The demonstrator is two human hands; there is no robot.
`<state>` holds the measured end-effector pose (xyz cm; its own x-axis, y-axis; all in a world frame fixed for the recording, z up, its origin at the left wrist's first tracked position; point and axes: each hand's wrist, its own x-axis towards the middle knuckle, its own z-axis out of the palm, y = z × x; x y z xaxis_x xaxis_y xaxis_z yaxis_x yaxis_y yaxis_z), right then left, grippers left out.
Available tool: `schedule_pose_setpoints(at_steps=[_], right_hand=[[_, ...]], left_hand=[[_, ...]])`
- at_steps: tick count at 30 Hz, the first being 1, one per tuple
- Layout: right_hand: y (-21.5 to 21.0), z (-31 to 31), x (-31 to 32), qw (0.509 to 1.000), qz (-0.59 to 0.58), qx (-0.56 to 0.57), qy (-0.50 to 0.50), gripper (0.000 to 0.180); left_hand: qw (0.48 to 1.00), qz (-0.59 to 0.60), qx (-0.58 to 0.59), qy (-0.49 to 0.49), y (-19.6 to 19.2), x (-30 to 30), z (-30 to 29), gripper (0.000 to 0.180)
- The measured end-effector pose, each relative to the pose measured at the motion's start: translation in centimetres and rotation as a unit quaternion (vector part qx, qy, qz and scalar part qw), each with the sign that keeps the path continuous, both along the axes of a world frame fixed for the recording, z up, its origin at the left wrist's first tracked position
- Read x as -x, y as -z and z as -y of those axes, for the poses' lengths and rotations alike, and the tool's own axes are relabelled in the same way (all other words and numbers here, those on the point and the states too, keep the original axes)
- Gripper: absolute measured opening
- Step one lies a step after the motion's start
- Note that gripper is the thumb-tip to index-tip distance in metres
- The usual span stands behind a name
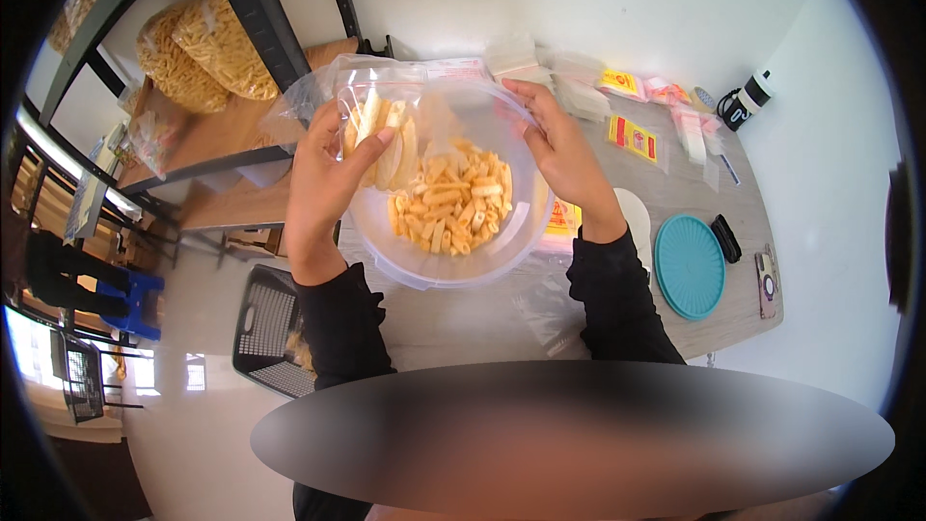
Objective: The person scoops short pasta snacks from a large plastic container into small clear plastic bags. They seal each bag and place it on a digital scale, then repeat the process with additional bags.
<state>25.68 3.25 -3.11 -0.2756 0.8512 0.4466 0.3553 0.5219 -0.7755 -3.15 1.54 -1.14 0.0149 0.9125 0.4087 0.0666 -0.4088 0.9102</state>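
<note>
My left hand (328, 169) is closed on a small clear plastic bag (395, 166) part-filled with pale yellow, tube-shaped snack pieces, its thumb pressing on the front. The bag overlaps the left rim of a large round translucent tub (386, 265); whether the left fingers also hold that rim is hidden. My right hand (559, 150) grips the tub's right rim, fingers outside and thumb toward the inside. The tub is tilted toward me, and a heap of seasoned orange-yellow snack pieces (453, 203) lies in its bottom.
On the grey wooden table (444, 328) are a teal round lid (690, 266), yellow-red packets (633, 138), clear bags (559, 314), a phone (767, 286) and a black-white bottle (748, 99). A rack (231, 135) with large snack bags (227, 43) stands left; below is a black basket (260, 328).
</note>
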Motion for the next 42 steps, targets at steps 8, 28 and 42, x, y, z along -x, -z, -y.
schedule_pose_setpoints(at_steps=[8, 28, 42], right_hand=[[-0.3, 0.0, -0.6, 0.999, -0.021, -0.036, -0.016, 0.047], [0.4, 0.8, 1.5, 0.768, 0.564, -0.299, -0.045, 0.006], [0.9, -0.8, 0.7, 0.722, 0.634, -0.256, -0.109, 0.005]], left_hand=[[0.997, -0.067, 0.04, 0.011, -0.2, -1.7, 0.2, 0.031], [0.988, -0.139, -0.06, -0.024, -2.0, -4.5, 3.3, 0.038], [0.99, -0.129, -0.05, -0.016, -1.2, -3.8, 2.0, 0.039]])
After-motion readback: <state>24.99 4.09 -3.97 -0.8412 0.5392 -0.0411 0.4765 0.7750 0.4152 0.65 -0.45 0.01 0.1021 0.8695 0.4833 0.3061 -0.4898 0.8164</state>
